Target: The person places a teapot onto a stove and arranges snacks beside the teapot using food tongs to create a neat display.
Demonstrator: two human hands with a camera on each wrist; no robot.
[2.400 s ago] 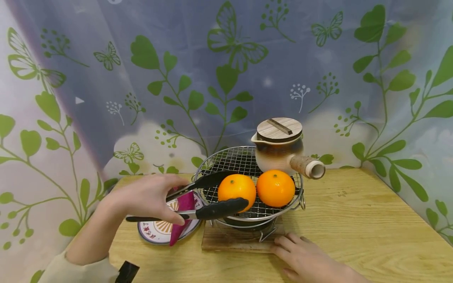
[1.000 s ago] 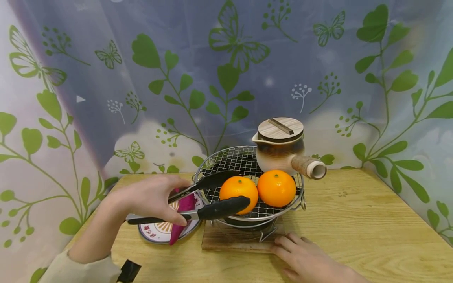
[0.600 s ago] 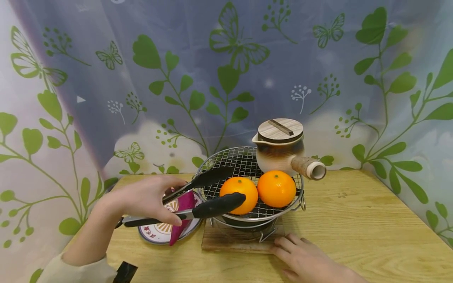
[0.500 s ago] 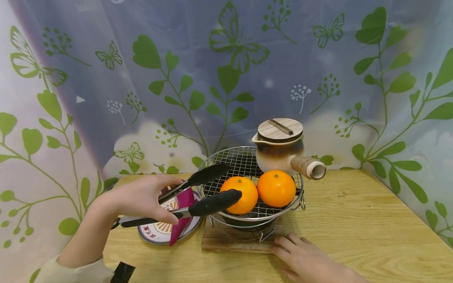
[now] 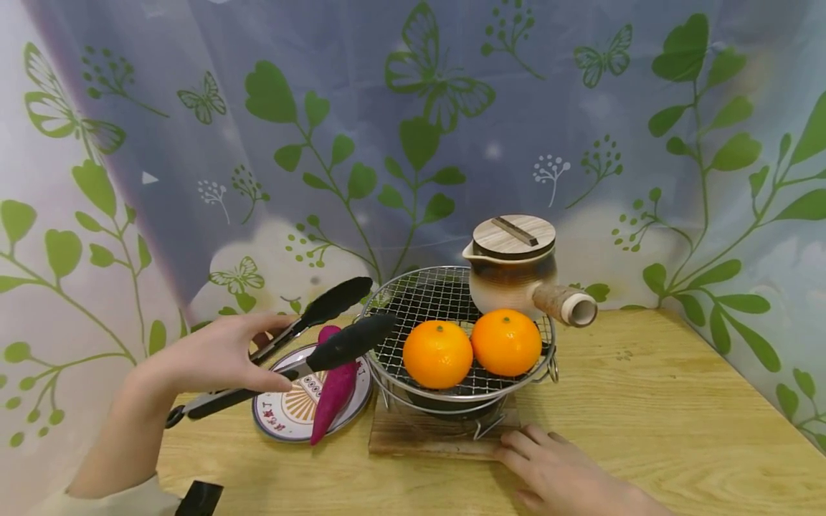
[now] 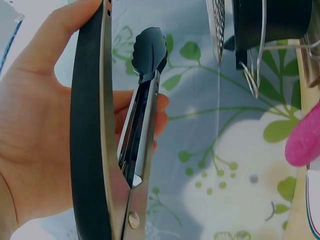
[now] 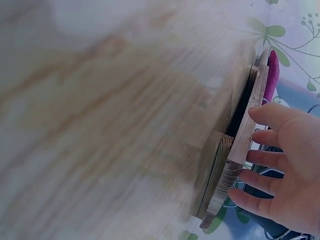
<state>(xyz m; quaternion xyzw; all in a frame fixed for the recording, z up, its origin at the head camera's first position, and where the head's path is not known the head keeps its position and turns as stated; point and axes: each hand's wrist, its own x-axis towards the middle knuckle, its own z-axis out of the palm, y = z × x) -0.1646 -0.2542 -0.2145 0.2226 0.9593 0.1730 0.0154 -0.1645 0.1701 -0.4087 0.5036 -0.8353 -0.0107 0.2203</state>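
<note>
My left hand (image 5: 213, 358) grips a pair of black-tipped tongs (image 5: 348, 341), thumb on one arm and fingers on the other. The tongs' jaws stand apart over the left edge of the grill, holding nothing. Below them a purple sweet potato (image 5: 335, 394) lies on a patterned plate (image 5: 274, 423). Two oranges (image 5: 437, 355) sit side by side on the round wire grill (image 5: 419, 294), to the right of the tongs. My right hand (image 5: 568, 466) touches the right front corner of the wooden board (image 5: 426, 441) under the grill, its fingers extended, as the right wrist view also shows.
A clay teapot (image 5: 510, 279) with a wooden lid stands at the back right of the grill, its side handle (image 5: 564, 304) jutting right past the rim. Behind the wooden table (image 5: 645, 401) hangs a leaf-patterned curtain (image 5: 361, 215).
My left hand has drawn the tongs back leftward, off the left orange. That orange shifted slightly right earlier and now rests on the grill. My right hand has stayed put.
</note>
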